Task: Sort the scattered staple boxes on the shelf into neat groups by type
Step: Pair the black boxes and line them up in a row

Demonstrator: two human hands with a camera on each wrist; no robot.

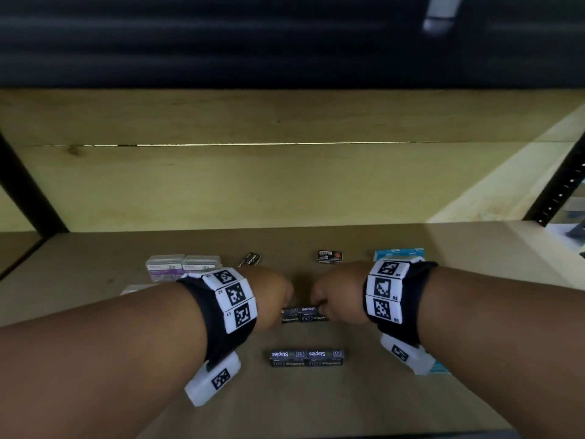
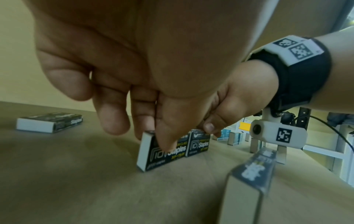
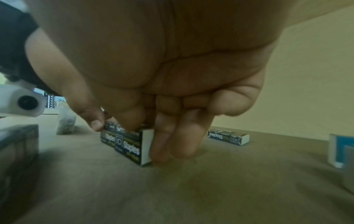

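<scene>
Two black staple boxes stand on edge, side by side, mid-shelf. My left hand (image 1: 286, 304) pinches the left box (image 1: 289, 315) between thumb and fingers; in the left wrist view the left hand (image 2: 153, 136) grips the same box (image 2: 145, 151). My right hand (image 1: 318, 307) pinches the right box (image 1: 314, 313), and in the right wrist view the right hand (image 3: 145, 136) has fingers down the white end of that box (image 3: 130, 149). Another black pair (image 1: 307, 358) lies closer to me. Two single black boxes (image 1: 250, 259) (image 1: 329, 257) lie farther back.
Clear plastic boxes (image 1: 183, 266) sit at the back left. A blue box (image 1: 399, 253) is at the back right, and another blue box (image 1: 440, 369) shows under my right wrist. The wooden back wall (image 1: 285, 185) closes the shelf, with black uprights at both sides.
</scene>
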